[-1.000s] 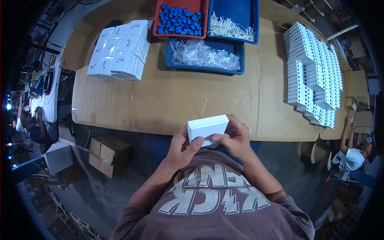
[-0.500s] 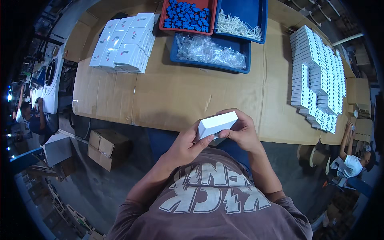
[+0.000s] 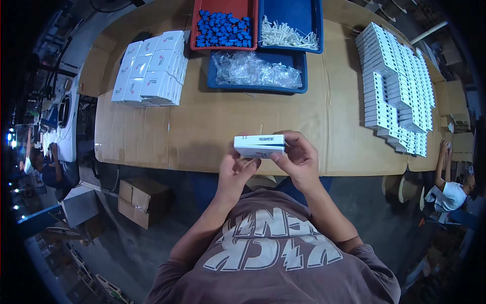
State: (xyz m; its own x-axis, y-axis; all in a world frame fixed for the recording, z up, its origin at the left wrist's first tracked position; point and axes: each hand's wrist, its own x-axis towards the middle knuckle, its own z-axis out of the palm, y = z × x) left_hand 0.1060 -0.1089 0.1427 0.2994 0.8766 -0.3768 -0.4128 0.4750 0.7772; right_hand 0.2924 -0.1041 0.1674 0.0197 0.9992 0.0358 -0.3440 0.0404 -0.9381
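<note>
A small flat white box (image 3: pixel 252 150) is held between my two hands over the near edge of the cardboard-covered table. Its lid side stands slightly apart from the rest, leaving a narrow wedge-shaped gap with some blue showing toward the right. My left hand (image 3: pixel 234 175) grips its left end from below, thumb at the lower edge. My right hand (image 3: pixel 302 161) closes round the right end, its thumb pressed on the front face. Print shows on the two visible faces. What lies inside the box is hidden.
A blue tray (image 3: pixel 209 83) of clear plastic bags stands mid-table, behind it a red tray (image 3: pixel 223 6) of blue pieces and a blue tray (image 3: pixel 291 7) of white plugs. White boxes (image 3: pixel 157 86) are stacked left, more (image 3: pixel 397 91) right. A carton (image 3: pixel 134 202) sits on the floor; people work at both sides.
The box has turned from a plain, tilted face to a level one with print, and a gap now shows in it. Both hands have moved slightly up and away from my body.
</note>
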